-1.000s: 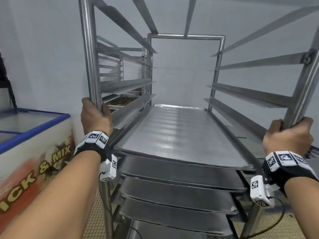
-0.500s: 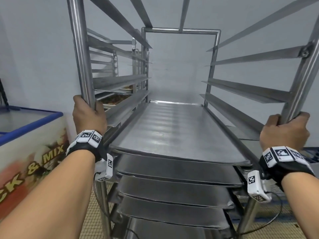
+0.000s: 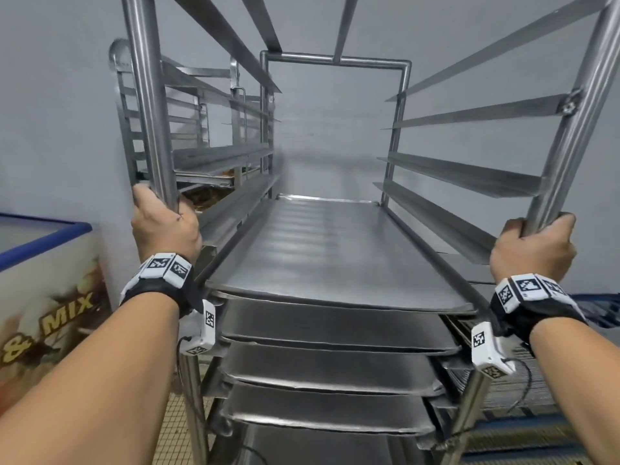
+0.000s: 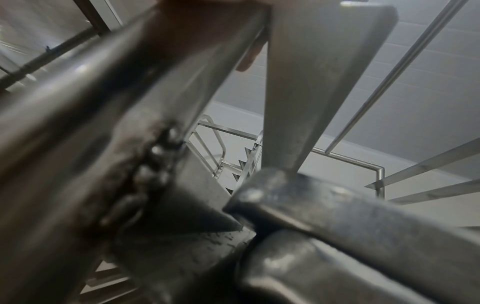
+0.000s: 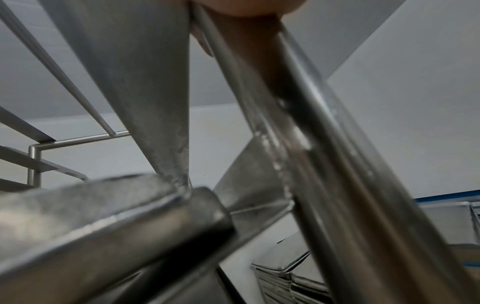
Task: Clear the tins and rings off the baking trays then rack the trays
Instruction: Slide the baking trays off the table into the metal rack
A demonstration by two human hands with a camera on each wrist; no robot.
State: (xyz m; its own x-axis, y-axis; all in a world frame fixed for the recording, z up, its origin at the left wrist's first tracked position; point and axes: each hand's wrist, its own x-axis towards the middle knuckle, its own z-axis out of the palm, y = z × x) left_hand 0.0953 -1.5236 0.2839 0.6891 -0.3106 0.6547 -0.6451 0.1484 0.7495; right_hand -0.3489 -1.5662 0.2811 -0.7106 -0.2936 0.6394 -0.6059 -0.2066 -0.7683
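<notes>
A tall steel tray rack point(image 3: 335, 58) fills the head view. Several bare baking trays sit on its lower runners; the top tray point(image 3: 335, 250) lies flat and the ones beneath it point(image 3: 328, 330) stick out towards me. My left hand point(image 3: 164, 223) grips the rack's front left post point(image 3: 147, 105). My right hand point(image 3: 533, 250) grips the front right post point(image 3: 577, 129). In the left wrist view the post point(image 4: 103, 102) runs close past the lens with a fingertip point(image 4: 249, 59) beside it. The right wrist view shows the other post point(image 5: 324, 164) under my fingers point(image 5: 205, 41). No tins or rings are in view.
A second rack point(image 3: 201, 142) stands behind on the left with food on a tray point(image 3: 208, 193). A blue-rimmed chest freezer point(image 3: 43, 286) is at the left. A grey wall point(image 3: 335, 129) is close behind. More stacked trays point(image 3: 503, 380) lie low on the right, over a tiled floor point(image 3: 171, 421).
The rack has shifted left and nearer the wall in the view while both hands keep their grip on the posts. The freezer has slid out towards the left edge.
</notes>
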